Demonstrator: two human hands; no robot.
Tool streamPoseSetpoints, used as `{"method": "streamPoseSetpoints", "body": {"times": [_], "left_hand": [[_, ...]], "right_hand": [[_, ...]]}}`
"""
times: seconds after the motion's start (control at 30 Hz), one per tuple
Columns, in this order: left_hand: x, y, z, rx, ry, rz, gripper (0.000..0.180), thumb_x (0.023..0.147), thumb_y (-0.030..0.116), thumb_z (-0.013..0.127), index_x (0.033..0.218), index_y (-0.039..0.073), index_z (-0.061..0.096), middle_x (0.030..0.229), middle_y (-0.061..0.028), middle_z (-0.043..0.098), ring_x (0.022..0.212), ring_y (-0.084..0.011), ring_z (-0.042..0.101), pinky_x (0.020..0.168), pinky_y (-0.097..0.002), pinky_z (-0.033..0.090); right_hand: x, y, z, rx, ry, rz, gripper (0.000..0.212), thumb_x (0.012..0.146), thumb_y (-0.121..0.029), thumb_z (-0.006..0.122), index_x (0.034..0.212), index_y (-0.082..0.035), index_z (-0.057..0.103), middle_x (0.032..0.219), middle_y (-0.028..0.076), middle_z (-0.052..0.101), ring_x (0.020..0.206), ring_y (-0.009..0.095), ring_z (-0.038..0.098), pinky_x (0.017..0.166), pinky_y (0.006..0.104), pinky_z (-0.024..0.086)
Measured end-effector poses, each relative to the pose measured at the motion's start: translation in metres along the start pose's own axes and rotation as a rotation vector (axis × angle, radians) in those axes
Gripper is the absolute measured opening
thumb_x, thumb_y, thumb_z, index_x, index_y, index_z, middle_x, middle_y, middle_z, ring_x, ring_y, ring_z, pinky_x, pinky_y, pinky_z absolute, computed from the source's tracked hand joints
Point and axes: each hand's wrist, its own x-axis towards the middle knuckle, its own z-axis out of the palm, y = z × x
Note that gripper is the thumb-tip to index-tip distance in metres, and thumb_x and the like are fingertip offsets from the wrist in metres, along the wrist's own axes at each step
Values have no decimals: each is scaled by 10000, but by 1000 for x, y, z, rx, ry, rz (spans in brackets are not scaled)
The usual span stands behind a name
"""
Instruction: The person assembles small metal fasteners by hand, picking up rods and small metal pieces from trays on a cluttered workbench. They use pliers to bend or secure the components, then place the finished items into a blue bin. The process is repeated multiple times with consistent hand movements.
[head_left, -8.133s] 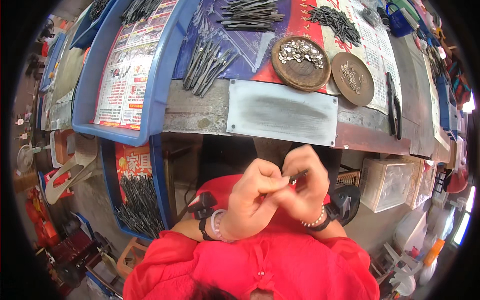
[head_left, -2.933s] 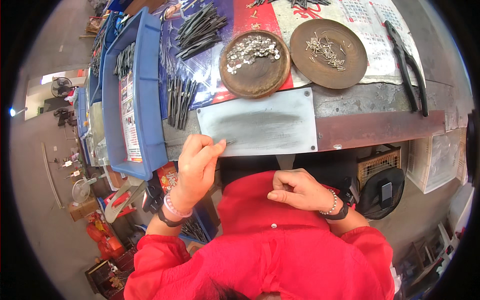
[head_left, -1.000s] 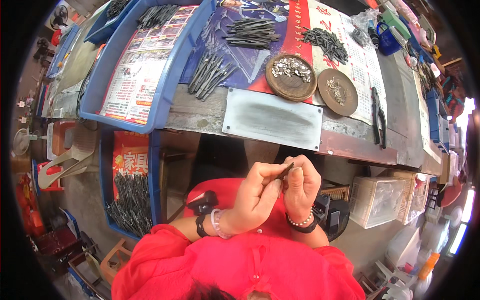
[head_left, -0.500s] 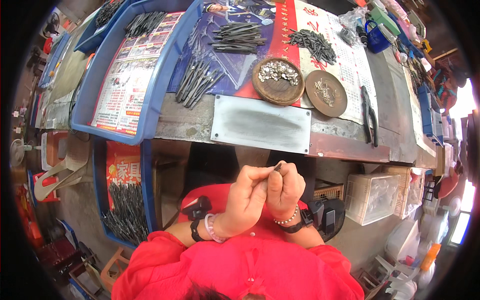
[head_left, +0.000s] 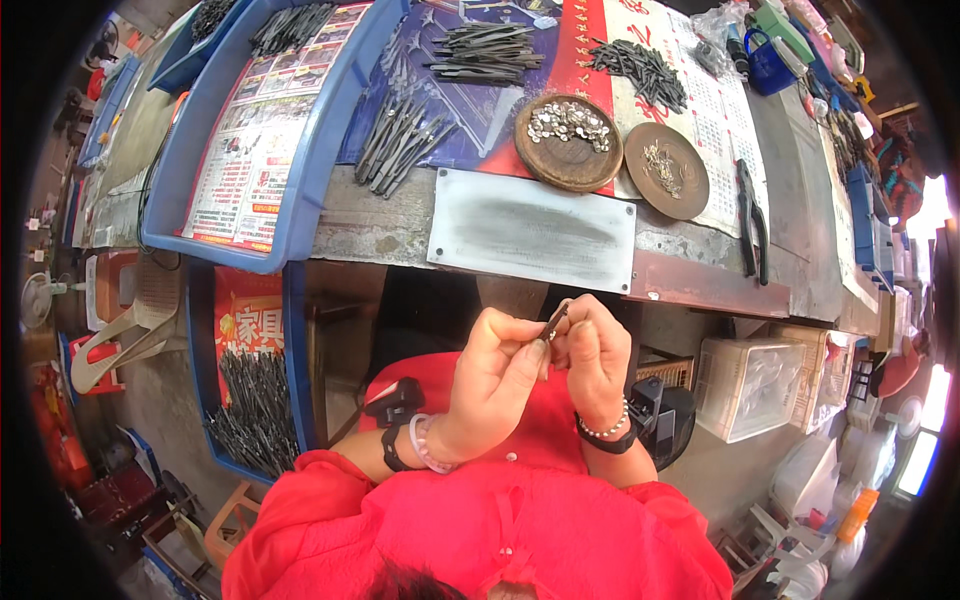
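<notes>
Above my lap, just in front of the bench edge, my left hand [head_left: 492, 378] pinches a thin dark metal piece [head_left: 554, 321] between thumb and fingertips. The piece tilts up toward my right hand [head_left: 598, 368], whose fingers are curled close around its upper end. Whether those fingers grip anything small is hidden. Beyond the hands lies a white metal plate [head_left: 590, 222], smudged grey and fixed by its corners. Behind it stand a wooden dish [head_left: 560, 178] of small shiny discs and a brown dish [head_left: 690, 190] with tiny brass-coloured bits.
Dark metal strips lie in piles [head_left: 487, 52] [head_left: 400, 146], and shorter dark pieces [head_left: 640, 74] sit farther right. Black-handled pliers [head_left: 750, 222] rest at the right. A blue tray [head_left: 300, 215] is at the left; a lower one [head_left: 292, 340] holds more strips. Plastic crates [head_left: 745, 395] stand right.
My right hand has turned and shifted slightly right, its thumb coming off the piece. More of the dark piece now shows between the hands. The view has shifted a little.
</notes>
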Motion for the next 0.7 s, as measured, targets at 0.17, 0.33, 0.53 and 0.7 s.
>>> {"method": "streamPoseSetpoints", "body": {"times": [0.17, 0.33, 0.53, 0.7], "left_hand": [[-3, -2, 0, 30, 4, -9, 136, 986, 0, 457, 1118, -17, 431, 1000, -86, 592, 881, -84, 568, 761, -226, 490], [-2, -5, -2, 141, -4, 19, 118, 986, -3, 459, 1102, -23, 450, 1025, -90, 602, 907, -73, 569, 768, -210, 484], [-2, -3, -3, 54, -64, 18, 118, 987, -6, 451, 1104, -20, 451, 986, -74, 595, 882, -66, 557, 752, -206, 475], [-3, -2, 0, 35, -11, -3, 131, 984, -11, 450, 1115, -20, 444, 975, -81, 589, 878, -59, 553, 743, -206, 472]], "right_hand": [[4, 12, 6, -383, 114, -349, 161, 812, -43, 681, 770, -15, 528, 599, 72, 523, 483, 182, 559, 436, 286, 408], [2, 17, 12, -747, 199, -496, 133, 809, -25, 655, 762, -5, 532, 600, 115, 493, 457, 296, 501, 425, 350, 400], [-1, 8, 9, 122, 146, 13, 187, 945, -103, 561, 807, 21, 536, 631, 63, 542, 502, 134, 561, 443, 270, 415], [1, 13, 2, -188, 78, -181, 156, 899, -87, 598, 799, 5, 522, 632, 57, 536, 478, 121, 505, 436, 261, 390]]}}
